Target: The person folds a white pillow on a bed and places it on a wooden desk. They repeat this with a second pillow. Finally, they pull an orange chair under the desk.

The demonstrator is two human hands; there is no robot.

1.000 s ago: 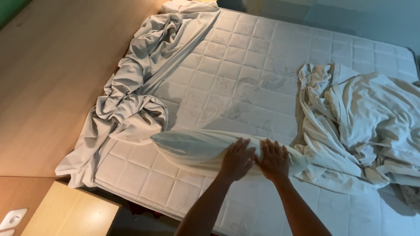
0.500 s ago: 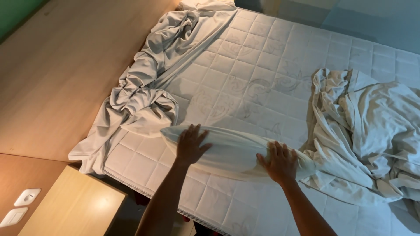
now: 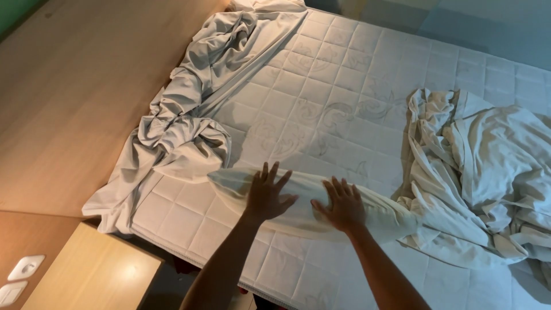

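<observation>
— Item under inspection?
— One pillow [image 3: 304, 201], cream-white, long and soft, in a smooth case.
— Pose?
— Flat, lying crosswise near the mattress [image 3: 344, 92] foot edge, slightly slanted, its right end lower.
— Condition?
— Dented in the middle where it is pressed; its right end touches a rumpled sheet [image 3: 488, 183].

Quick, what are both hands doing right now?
Left hand: open, fingers spread, pressing flat on the pillow.
Right hand: open, flat on the same pillow.
</observation>
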